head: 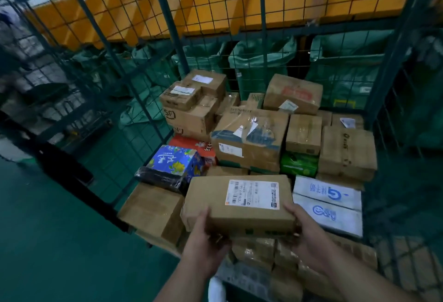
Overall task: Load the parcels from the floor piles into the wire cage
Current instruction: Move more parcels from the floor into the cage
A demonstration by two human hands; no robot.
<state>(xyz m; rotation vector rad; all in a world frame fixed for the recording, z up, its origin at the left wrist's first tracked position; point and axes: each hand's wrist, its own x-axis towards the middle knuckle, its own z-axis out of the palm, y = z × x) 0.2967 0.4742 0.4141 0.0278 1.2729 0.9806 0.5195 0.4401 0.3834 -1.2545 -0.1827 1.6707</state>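
Gripping a flat brown parcel (242, 203) (label up) by its near corners with left hand (203, 244) and right hand (309, 237), fingers curled under. Held over the boxes (249, 138) stacked in the wire cage (165, 45), white box (328, 203) just right of it.

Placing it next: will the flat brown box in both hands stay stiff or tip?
Probably stiff: the box shows straight edges between left hand and right hand. Likely light, gripped only at its near end. Flat and wide, so unlikely to tip.
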